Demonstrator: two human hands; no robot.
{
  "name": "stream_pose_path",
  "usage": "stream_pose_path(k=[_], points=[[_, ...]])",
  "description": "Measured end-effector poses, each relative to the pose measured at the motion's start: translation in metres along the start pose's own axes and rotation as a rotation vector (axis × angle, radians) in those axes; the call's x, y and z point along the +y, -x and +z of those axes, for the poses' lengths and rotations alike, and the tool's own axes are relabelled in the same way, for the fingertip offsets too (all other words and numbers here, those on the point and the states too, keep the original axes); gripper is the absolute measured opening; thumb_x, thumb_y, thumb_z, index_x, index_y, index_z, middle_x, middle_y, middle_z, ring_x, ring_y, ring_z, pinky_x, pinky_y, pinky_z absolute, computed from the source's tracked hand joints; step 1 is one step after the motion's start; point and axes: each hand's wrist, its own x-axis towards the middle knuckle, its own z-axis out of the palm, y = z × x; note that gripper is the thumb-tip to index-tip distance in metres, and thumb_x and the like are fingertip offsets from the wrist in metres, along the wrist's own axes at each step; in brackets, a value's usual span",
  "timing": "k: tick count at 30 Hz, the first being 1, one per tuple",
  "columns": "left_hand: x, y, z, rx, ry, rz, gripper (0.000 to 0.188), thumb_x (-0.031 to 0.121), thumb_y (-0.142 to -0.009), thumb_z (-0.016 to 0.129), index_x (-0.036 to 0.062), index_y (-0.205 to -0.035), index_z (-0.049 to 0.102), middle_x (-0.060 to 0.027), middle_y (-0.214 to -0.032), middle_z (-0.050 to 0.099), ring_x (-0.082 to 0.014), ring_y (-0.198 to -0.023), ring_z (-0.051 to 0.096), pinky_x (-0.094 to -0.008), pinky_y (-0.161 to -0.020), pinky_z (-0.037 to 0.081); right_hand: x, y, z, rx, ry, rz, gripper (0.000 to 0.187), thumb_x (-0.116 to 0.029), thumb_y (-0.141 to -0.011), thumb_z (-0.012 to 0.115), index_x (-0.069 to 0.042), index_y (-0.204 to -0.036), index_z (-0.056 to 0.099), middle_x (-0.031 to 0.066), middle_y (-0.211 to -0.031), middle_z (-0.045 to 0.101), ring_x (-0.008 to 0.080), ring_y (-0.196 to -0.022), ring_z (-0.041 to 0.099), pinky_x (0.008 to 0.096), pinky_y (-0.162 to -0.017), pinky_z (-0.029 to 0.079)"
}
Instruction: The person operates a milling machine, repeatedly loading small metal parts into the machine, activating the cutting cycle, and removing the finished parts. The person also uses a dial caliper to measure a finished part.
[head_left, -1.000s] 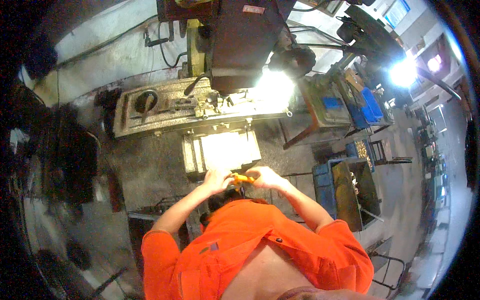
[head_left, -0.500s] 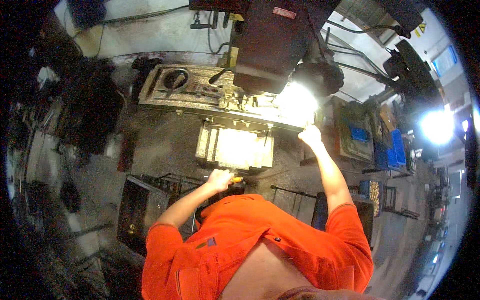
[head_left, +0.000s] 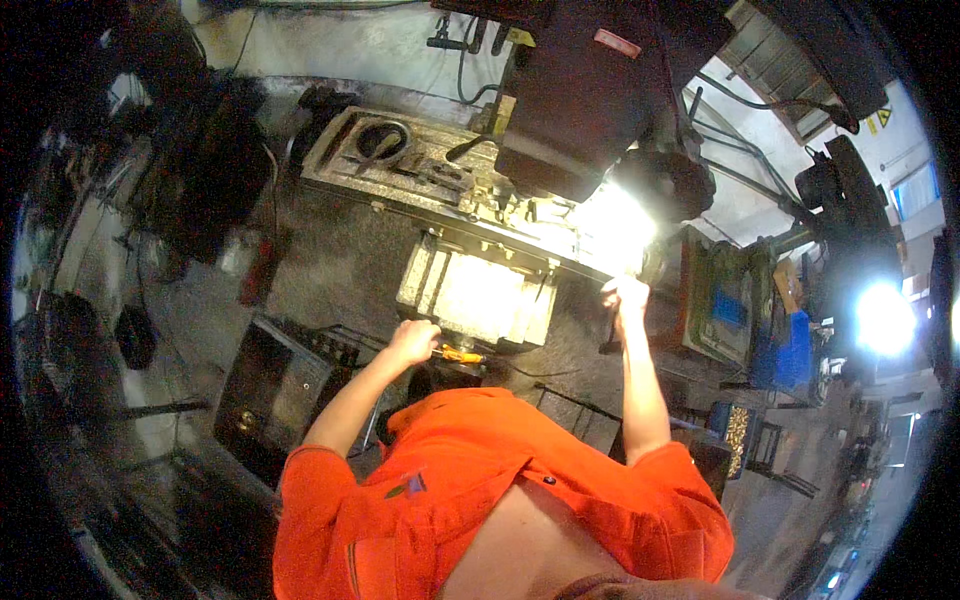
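Observation:
A milling machine stands before me, its long metal table running across the view under the dark machine head. My left hand is closed at the front of the bright, stepped block below the table. Just right of its fingers is a yellow-orange handle-like piece; whether the fingers grip part of it is hidden. At the right end of the table my right hand is closed in a fist, and what it holds cannot be made out. Lamp glare washes out the table beside it.
A dark cabinet stands at my left. Off to the right are a blue bin, a box of small pale parts and a greenish metal stand. A dark round cover hangs beside the lamp.
The view has shifted, moving the machine a little right in the picture. My left hand has moved left, away from the yellow-orange piece. My right hand has dropped slightly below the table's end.

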Motion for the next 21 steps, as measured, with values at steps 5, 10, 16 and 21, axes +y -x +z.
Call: stream_pose_path(k=[5, 10, 16, 21], points=[[0.003, 0.007, -0.051, 0.062, 0.084, 0.008, 0.022, 0.019, -0.077, 0.058, 0.0071, -0.094, 0.063, -0.0135, -0.092, 0.062, -0.0314, -0.087, 0.059, -0.0420, -0.077, 0.047, 0.033, 0.042, 0.016, -0.209, 0.445, -0.286, 0.015, -0.015, -0.064, 0.058, -0.005, -0.056, 0.066, 0.0052, -0.051, 0.058, 0.0117, -0.046, 0.053, 0.0264, -0.046, 0.041], [0.001, 0.011, -0.066, 0.058, 0.140, 0.020, 0.024, 0.020, -0.078, 0.058, 0.0066, -0.098, 0.063, -0.0147, -0.092, 0.063, -0.0308, -0.087, 0.060, -0.0414, -0.078, 0.047, -0.043, 0.039, 0.058, -0.337, 1.113, -0.115, 0.021, -0.024, -0.059, 0.057, -0.004, -0.060, 0.065, 0.0122, -0.054, 0.058, 0.0200, -0.049, 0.057, 0.0305, -0.050, 0.045], [-0.010, 0.006, -0.064, 0.060, 0.133, 0.109, 0.024, 0.022, -0.077, 0.059, 0.0074, -0.096, 0.063, -0.0125, -0.090, 0.063, -0.0310, -0.085, 0.060, -0.0421, -0.076, 0.047, -0.065, 0.016, 0.072, -0.421, 0.756, -0.347, 0.015, -0.015, -0.061, 0.061, -0.005, -0.056, 0.052, 0.0048, -0.050, 0.046, 0.0164, -0.045, 0.043, 0.0316, -0.044, 0.038], [-0.025, 0.008, -0.068, 0.001, 0.136, 0.151, 0.024, 0.022, -0.077, 0.059, 0.0074, -0.096, 0.063, -0.0131, -0.091, 0.063, -0.0313, -0.085, 0.060, -0.0424, -0.076, 0.048, -0.073, 0.020, 0.079, -0.548, 0.339, -0.149, 0.015, -0.017, -0.074, 0.058, -0.011, -0.062, 0.050, -0.0028, -0.052, 0.042, 0.0105, -0.044, 0.036, 0.0301, -0.041, 0.034]])
